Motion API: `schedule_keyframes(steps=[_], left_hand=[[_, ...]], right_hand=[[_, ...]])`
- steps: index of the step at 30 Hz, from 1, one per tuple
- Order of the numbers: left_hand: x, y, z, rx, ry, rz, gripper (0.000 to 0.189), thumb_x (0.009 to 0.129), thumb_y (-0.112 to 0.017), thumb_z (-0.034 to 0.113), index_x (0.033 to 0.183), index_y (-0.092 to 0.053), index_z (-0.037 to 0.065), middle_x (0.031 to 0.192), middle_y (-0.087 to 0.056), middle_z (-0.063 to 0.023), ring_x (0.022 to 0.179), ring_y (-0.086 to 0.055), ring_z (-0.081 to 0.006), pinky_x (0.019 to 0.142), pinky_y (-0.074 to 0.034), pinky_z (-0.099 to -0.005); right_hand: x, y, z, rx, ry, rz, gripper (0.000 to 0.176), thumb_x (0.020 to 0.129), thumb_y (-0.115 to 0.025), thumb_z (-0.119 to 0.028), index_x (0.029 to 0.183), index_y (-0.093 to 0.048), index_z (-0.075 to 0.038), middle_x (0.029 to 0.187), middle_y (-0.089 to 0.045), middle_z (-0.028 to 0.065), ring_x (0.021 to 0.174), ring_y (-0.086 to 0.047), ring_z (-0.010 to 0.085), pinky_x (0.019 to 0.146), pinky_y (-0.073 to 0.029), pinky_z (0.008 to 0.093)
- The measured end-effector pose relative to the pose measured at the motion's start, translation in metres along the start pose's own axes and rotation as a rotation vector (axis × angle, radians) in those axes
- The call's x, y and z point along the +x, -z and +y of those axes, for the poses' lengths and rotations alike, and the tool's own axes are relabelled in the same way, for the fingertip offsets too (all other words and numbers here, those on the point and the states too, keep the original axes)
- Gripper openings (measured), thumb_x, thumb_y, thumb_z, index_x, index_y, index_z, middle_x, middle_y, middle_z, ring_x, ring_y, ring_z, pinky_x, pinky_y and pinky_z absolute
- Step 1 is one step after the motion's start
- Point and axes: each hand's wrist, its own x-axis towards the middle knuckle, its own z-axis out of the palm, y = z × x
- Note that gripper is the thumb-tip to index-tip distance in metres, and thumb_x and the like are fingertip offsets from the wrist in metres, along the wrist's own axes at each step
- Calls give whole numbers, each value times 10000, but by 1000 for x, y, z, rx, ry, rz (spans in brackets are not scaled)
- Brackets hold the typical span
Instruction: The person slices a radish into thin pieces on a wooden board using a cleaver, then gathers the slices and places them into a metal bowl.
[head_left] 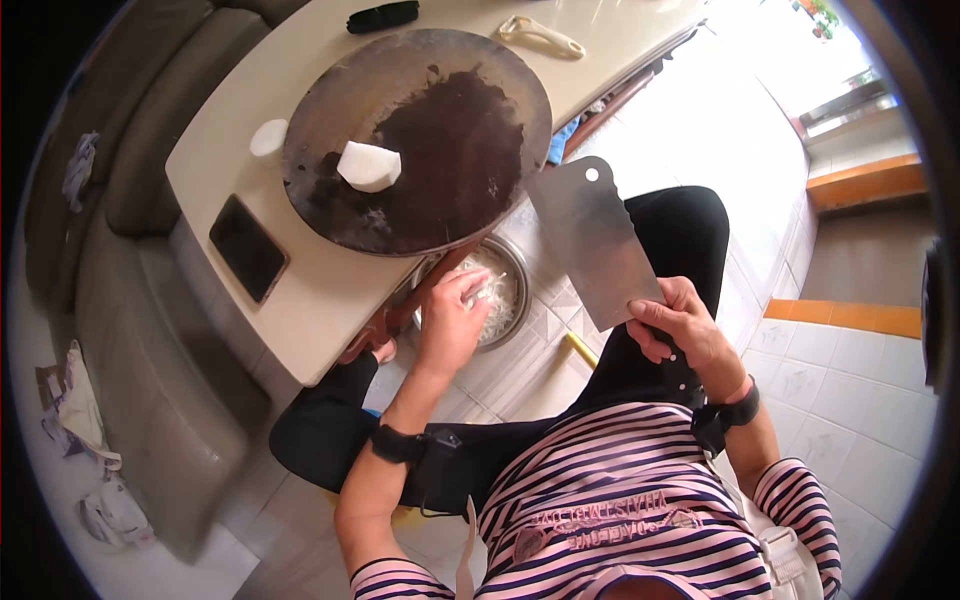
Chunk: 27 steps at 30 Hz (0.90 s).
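My right hand (685, 325) grips the handle of a cleaver (595, 240), its broad blade raised beside the board and pointing away from me. Below the board's near edge, my left hand (455, 315) hovers over a metal bowl (517, 325) on the floor, fingers apart. White shreds (490, 300) lie in that bowl, partly hidden by the hand. A white chunk of peeled vegetable (369, 166), like white radish, rests on the round, dark, wet cutting board (450, 140).
The board stands on a cream table (290, 335). Around it are a phone (248, 248), a white round slice (269, 138), a peeler (540, 37) and a dark object (382, 16). A grey sofa (165, 330) stands left; a yellow-green stick-like thing (581, 349) lies near my leg.
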Motion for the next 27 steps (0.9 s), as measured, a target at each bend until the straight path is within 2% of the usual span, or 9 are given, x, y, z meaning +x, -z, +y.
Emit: schedule_keyframes(steps=[2, 4, 8, 14, 18, 22, 24, 25, 27], left_hand=[[6, 0, -25, 305, -166, -14, 279, 867, -624, 43, 1121, -649, -70, 1212, -642, -187, 1018, -667, -255, 902, -505, -296], [14, 0, -45, 356, -142, -3, 280, 892, -580, 56, 1136, -639, -68, 1232, -629, -208, 1068, -652, -255, 928, -484, -307], [21, 3, -53, 309, -32, 31, 234, 887, -580, 37, 1090, -678, -28, 1031, -714, -173, 940, -684, -202, 826, -511, -286], [14, 7, 4, 184, 130, -116, 110, 851, -672, 31, 941, -696, -28, 807, -698, -36, 737, -624, -72, 691, -499, -225], [6, 18, 75, 28, -136, -185, 93, 838, -702, 1, 926, -693, -25, 848, -662, -42, 767, -610, -67, 683, -491, -213], [19, 37, 115, 266, -539, 466, 216, 814, -707, -22, 1027, -673, -5, 995, -651, -77, 859, -623, -152, 740, -498, -258], [39, 56, 116, 528, -664, 662, 383, 782, -752, 32, 1144, -630, 9, 1150, -611, -132, 1019, -600, -241, 865, -487, -334], [46, 63, 113, 651, -618, 702, 509, 746, -785, 72, 1211, -587, 9, 1257, -555, -166, 1159, -529, -310, 982, -431, -406], [58, 70, 100, 566, -520, 678, 545, 727, -793, 80, 1219, -574, 1, 1261, -546, -174, 1169, -523, -327, 1002, -418, -425]], right_hand=[[-1, 1, 6, 14, 6, 5, 287, 969, -570, -173, 736, -566, -7, 575, -523, 15, 406, -435, 54, 399, -381, 204], [-3, 5, 10, 20, 15, 8, 278, 970, -569, -174, 747, -570, -7, 575, -524, 15, 406, -435, 54, 398, -384, 205], [-7, 11, 13, 42, 50, 15, 246, 969, -568, -173, 798, -583, 1, 576, -525, 16, 405, -434, 55, 392, -385, 205], [-19, 19, 5, 72, 75, 52, 223, 967, -564, -172, 847, -589, 14, 556, -507, 19, 398, -421, 56, 388, -384, 211], [-19, 26, 8, 100, 119, 47, 223, 964, -569, -180, 863, -592, 17, 545, -502, 30, 396, -425, 63, 388, -385, 218], [-12, 21, 2, 116, 151, 38, 228, 970, -571, -189, 872, -597, 14, 549, -513, 36, 391, -427, 69, 389, -381, 219], [-7, 16, -3, 121, 154, 28, 211, 972, -568, -174, 867, -588, 9, 557, -519, 38, 401, -427, 68, 388, -367, 214], [-6, 12, -8, 94, 152, 28, 209, 969, -561, -158, 843, -585, 8, 562, -522, 37, 407, -427, 66, 393, -361, 211], [-2, 4, -19, 64, 160, 33, 211, 966, -555, -142, 819, -583, 7, 567, -525, 36, 412, -427, 63, 397, -355, 209]])
